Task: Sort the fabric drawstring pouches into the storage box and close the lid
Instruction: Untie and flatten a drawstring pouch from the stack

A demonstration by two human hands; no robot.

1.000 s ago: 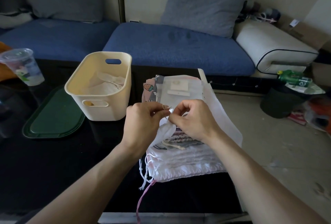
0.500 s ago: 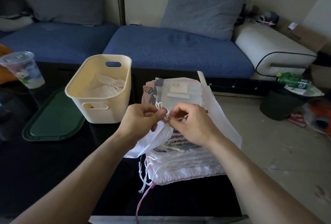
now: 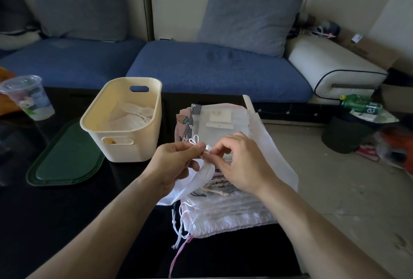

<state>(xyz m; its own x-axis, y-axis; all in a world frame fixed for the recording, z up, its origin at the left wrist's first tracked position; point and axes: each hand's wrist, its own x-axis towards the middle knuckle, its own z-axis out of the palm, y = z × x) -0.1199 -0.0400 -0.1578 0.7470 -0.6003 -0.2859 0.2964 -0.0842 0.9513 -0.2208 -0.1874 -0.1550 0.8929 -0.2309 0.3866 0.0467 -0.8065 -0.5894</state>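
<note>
While the left hand pinches the gathered neck of a white pouch and the right hand pinches its cord at the same spot, the pouch hangs just right of the box, above the stack.

Risks, as judged:
- Cord loop slips from the fingertips; the neck would fall open again.
- Dangling pouch body drags the stack's top layer when carried toward the box.
- Loose cords at the stack's near edge trail off the table; a snag could pull several pouches down.
- Lid lies flat left of the box, partly under it; lifting it could shift the box.

Count:
- Box: one, open, at least one pale pouch inside; more cannot be told.
- Lid: one, green.
- Pouch in hand: one.
- Stack right of box: several layers, number not clear; one strawberry-print piece at its far side.
- Cup: one, well left of box.
</note>
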